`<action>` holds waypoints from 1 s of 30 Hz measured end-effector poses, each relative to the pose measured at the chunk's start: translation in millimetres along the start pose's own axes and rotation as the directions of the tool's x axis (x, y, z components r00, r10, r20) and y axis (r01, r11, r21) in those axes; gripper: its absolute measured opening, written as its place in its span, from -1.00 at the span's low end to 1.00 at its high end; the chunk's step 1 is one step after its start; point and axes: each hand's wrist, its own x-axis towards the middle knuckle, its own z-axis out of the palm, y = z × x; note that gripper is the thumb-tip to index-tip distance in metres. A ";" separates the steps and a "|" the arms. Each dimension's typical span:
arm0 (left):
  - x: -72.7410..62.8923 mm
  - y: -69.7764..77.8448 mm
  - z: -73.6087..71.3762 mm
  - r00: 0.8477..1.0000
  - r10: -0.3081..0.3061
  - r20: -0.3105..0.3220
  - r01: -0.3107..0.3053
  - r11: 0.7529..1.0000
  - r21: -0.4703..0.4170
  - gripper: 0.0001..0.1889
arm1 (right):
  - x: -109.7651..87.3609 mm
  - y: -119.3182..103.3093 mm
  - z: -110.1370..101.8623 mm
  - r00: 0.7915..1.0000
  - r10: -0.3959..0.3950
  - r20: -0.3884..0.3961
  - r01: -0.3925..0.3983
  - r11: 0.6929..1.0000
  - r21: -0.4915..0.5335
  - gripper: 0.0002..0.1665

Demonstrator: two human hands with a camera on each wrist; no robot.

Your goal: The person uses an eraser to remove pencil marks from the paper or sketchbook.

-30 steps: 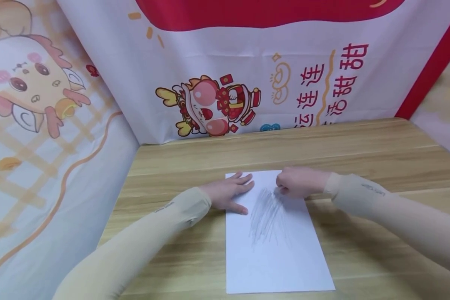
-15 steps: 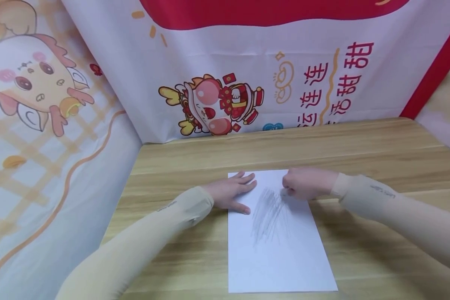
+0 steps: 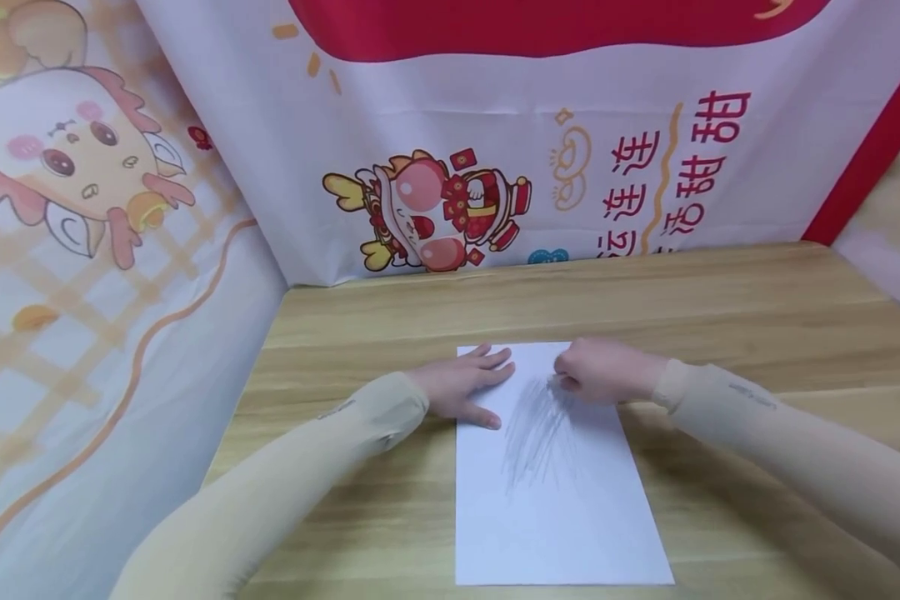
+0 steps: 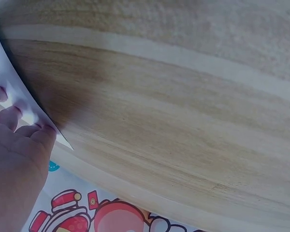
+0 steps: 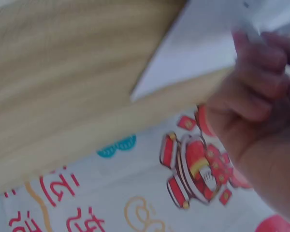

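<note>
A white sheet of paper [image 3: 555,525] lies on the wooden table, with grey pencil-like scribbles [image 3: 532,437] across its upper middle. My left hand [image 3: 457,387] rests on the sheet's upper left edge, fingers spread and thumb straight. In the left wrist view, the fingertips of that left hand [image 4: 19,140] touch the paper. At the top right of the scribbles, my right hand [image 3: 607,369] has its fingers curled. The right wrist view shows it pinching a small whitish piece [image 5: 253,35] that looks like an eraser, blurred and mostly hidden by the fingers.
The wooden table [image 3: 360,325] extends around the sheet on every side. Behind it hangs a white cloth [image 3: 480,92] with cartoon prints and red writing. A patterned cloth [image 3: 97,275] hangs along the left side.
My right hand shifted slightly up and right, off the top of the scribbles, then came back down and left onto them. The left hand stays in place on the paper.
</note>
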 end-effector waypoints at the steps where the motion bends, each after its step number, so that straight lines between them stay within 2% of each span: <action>1: 0.8 0.6 -0.3 1.000 0.003 0.002 -0.003 1.000 0.003 -0.06 | -4.2 0.5 -1.3 1.000 0.002 0.019 -0.002 1.000 0.005 -0.78; 3: 2.4 1.2 0.2 1.000 0.012 0.003 -0.012 1.000 -0.001 -0.06 | -9.8 1.4 -4.0 0.999 0.011 0.050 -0.012 1.000 0.022 -0.72; 5: 3.1 0.2 2.7 1.000 0.007 0.005 -0.007 1.000 0.000 -0.06 | -8.8 0.2 -5.7 0.999 0.014 0.048 -0.017 0.999 0.047 -0.76; 8: 2.4 -4.0 7.3 1.000 -0.004 0.007 0.004 1.000 0.018 -0.04 | 2.5 -3.8 -3.8 1.000 0.017 -0.015 -0.016 0.998 0.054 -0.91; 11: 1.5 -7.7 10.1 1.000 -0.007 0.002 0.007 1.000 0.028 -0.03 | 13.9 -6.4 1.1 0.997 0.010 -0.075 -0.008 0.999 0.035 -0.86; 13: 1.4 -8.1 9.8 1.000 0.003 -0.005 -0.002 1.000 0.027 -0.04 | 14.9 -5.7 3.2 0.997 0.006 -0.083 -0.005 1.000 0.014 -0.89; 15: 1.8 -6.9 8.2 1.000 0.010 -0.008 -0.009 1.000 0.023 -0.04 | 9.5 -4.3 2.4 0.998 0.006 -0.057 -0.006 1.000 0.002 -0.93; 19: 2.1 -3.4 4.4 1.000 0.007 -0.004 -0.007 1.000 0.019 -0.04 | -7.3 -2.3 -4.2 1.000 0.005 0.025 -0.004 1.000 -0.009 -0.77; 22: 0.8 -3.1 3.9 1.000 0.003 0.000 -0.003 1.000 0.015 -0.04 | -8.4 -3.1 -7.5 0.998 0.030 0.053 -0.030 0.999 0.012 -0.81; 25: -0.7 -5.5 5.6 1.000 0.009 -0.005 -0.009 1.000 0.024 -0.04 | 3.0 -5.7 -5.3 0.999 0.050 0.008 -0.050 0.998 0.031 -0.93; 28: -1.4 -7.2 6.3 1.000 0.013 -0.008 -0.013 0.999 0.031 -0.04 | 14.4 -6.0 1.1 0.997 0.037 -0.062 -0.036 0.999 0.016 -0.91; 30: -1.3 -5.4 4.3 1.000 0.012 -0.007 -0.012 1.000 0.025 -0.05 | 14.4 -4.8 2.8 0.997 0.023 -0.077 -0.023 1.000 -0.002 -0.94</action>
